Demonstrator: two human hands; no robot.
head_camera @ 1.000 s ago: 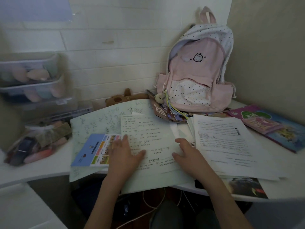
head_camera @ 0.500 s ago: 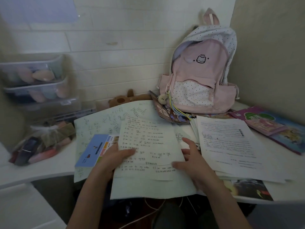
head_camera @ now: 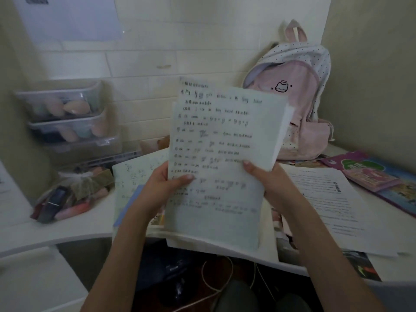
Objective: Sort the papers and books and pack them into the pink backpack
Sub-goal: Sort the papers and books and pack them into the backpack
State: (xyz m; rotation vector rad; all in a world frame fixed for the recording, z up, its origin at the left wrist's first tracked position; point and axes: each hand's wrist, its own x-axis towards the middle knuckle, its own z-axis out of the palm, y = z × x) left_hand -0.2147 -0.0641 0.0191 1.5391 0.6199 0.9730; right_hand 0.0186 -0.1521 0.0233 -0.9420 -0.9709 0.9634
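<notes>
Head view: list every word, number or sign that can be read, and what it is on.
Handwritten sheets, held by left hand and right hand: numbered lines, blurred, unreadable.
Printed sheet: too small.
Purple book: title blurred.
Pink backpack: cat-face drawing with two stars, no words.

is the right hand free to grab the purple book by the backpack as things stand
Probably not yet: the right hand and left hand both grip the handwritten papers. The purple book lies uncovered on the desk, so its top is clear.
</notes>
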